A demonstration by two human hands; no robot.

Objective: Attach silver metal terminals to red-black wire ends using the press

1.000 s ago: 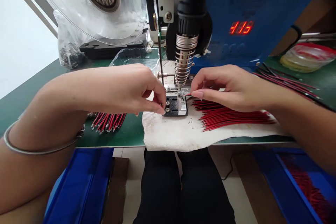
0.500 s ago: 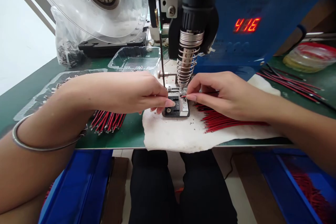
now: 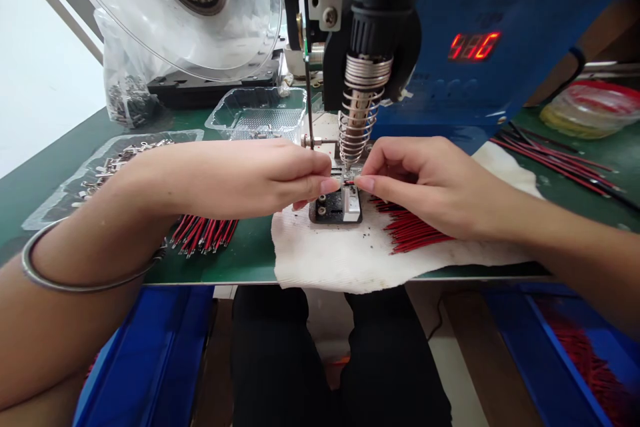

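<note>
Nearest, below the tabletop's (image 3: 240, 267) green edge, blue bins (image 3: 150, 360) flank the person's lap. On the white cloth (image 3: 340, 260) lies a bundle of red wires (image 3: 420, 235), partly under the right hand (image 3: 430, 183); a second bundle (image 3: 205, 233) sits under the left forearm. The left hand (image 3: 250, 177), which a second ago touched the left edge of the black fixture block (image 3: 333, 208), has moved up and rightward, and its fingers are pinched together tip to tip with the right's; whether they hold a small part I cannot tell. The right fingers grasp one red wire (image 3: 351, 182), now carried further left so its end sits over the block, just under the tip of the spring-guarded soldering iron (image 3: 363, 113). Judging by this, the wire looks placed at the joint. Behind, the red counter (image 3: 474, 45) read 415, then 416, and is now blurred; farther left stand a clear tray (image 3: 260, 113) and a transparent reel (image 3: 185, 7)
</note>
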